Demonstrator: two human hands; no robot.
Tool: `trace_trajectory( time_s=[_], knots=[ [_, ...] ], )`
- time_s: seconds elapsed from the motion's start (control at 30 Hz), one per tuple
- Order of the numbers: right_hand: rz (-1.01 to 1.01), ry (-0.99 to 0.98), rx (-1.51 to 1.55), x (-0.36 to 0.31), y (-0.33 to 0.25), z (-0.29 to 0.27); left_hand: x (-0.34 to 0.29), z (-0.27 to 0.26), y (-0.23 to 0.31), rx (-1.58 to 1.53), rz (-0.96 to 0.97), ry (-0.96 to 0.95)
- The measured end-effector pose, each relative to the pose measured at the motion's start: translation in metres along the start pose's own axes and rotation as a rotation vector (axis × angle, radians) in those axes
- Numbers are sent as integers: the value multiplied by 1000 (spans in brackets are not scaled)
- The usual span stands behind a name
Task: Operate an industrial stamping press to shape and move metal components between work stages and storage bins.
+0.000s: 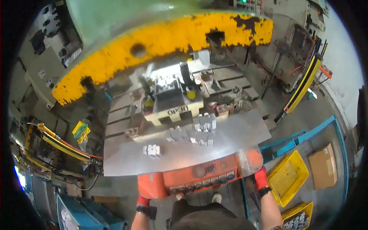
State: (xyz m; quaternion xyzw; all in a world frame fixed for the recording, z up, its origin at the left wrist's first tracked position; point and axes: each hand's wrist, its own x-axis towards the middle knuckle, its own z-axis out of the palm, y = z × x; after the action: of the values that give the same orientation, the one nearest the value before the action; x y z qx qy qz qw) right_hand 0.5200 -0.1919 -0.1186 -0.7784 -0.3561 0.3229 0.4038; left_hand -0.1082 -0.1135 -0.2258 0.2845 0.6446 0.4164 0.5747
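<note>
My left hand (143, 201), in a red glove, is at the left end of an orange control box (199, 172). At the box's right end is my right hand (261, 178), gloved in red too. The box ends hide the fingers of both hands. A row of knobs or buttons runs along the box's near side. Beyond it, a grey metal plate (126, 159) carries small silver metal parts: one group (153, 151) at the left, another (176, 133) in the middle, and two groups (205, 122) further right. Behind them stands a pale die (174, 112) with dark posts.
A worn yellow press beam (165, 40) spans above the die. Yellow-black guard posts (304, 86) stand at both sides. At the right are a yellow bin (288, 178), a cardboard box (323, 166) and a bin of metal parts (299, 220). A blue cart (82, 211) stands lower left.
</note>
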Motion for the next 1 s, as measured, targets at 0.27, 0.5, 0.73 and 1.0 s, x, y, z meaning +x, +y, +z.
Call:
trace_trajectory(
  time_s=[0.27, 0.5, 0.73, 1.0],
  knots=[
    [15, 5, 156, 21, 13, 0, 6, -68, -35, -106, -118, -53],
    [323, -78, 239, 19, 5, -4, 24, -82, -31, 738, 353, -271],
    [-279, 39, -348, 28, 28, 7, 6, -34, -16, 473, 158, -126],
    [210, 100, 437, 15, 12, 11, 4, 14, -4, 274, 35, -125]
  ],
)
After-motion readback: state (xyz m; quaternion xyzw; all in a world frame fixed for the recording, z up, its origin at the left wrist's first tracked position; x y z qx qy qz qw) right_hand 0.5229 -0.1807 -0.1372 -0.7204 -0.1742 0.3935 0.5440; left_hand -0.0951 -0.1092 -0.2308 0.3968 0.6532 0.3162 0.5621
